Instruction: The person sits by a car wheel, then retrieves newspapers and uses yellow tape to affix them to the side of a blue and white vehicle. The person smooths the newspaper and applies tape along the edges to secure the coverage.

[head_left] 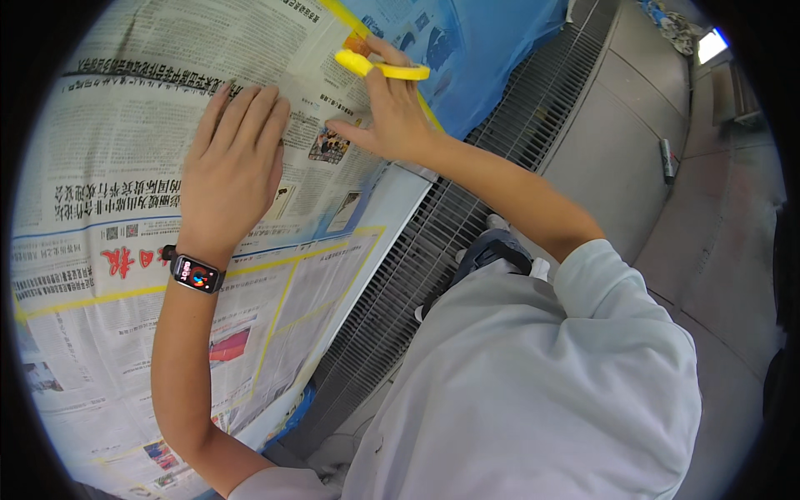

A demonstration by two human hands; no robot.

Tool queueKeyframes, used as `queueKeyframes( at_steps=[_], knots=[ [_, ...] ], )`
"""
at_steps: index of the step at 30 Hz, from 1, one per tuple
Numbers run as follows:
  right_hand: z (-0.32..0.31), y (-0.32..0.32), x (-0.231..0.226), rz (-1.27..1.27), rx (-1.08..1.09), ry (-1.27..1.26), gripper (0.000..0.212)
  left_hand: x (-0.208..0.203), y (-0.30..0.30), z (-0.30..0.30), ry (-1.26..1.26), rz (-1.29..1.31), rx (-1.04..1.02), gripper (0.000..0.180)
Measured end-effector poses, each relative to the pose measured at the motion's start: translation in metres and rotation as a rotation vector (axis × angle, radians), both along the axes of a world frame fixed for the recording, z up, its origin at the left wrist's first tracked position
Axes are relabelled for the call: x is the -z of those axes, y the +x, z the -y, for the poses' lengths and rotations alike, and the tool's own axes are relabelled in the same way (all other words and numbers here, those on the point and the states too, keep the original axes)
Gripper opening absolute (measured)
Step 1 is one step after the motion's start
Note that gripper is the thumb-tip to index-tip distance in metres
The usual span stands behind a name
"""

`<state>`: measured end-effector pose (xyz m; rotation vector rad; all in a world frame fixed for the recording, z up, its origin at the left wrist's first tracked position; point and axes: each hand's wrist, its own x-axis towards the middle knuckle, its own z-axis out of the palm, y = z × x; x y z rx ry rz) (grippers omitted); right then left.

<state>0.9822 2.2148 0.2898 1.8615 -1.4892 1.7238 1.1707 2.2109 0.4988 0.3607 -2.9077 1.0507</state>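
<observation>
My left hand (232, 171) lies flat on a newspaper sheet (125, 150), fingers stretched out and nothing in them. On that wrist is a black smartwatch (197, 273) with a lit screen. A roll of yellow tape (407, 72) sits around the fingers of my right hand (398, 121), whose thumb points toward the left hand. The right hand rests at the newspaper's right edge, where a yellow tape strip (432, 117) runs beside blue plastic sheeting (508, 58). Partly hidden behind the fingers, a small orange patch shows near the roll.
More newspaper (108, 367) with yellow tape seams (92, 302) covers the surface nearer me. A slatted metal floor grating (533, 108) runs along its right side. On the grey floor lies a small cylinder (667, 161); crumpled material (671, 29) and a bright screen (712, 46) are farther off.
</observation>
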Motion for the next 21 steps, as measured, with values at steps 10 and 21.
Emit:
queueKeyframes(
  at_steps=[10,21],
  knots=[
    [0.005,0.001,-0.01,0.019,-0.02,-0.067,0.077,0.007,-0.012,-0.002,-0.002,0.019,-0.127,0.018],
    [-0.008,0.011,-0.002,0.073,0.048,0.005,0.072,0.013,-0.013,0.003,0.013,0.004,-0.011,0.015]
  ],
)
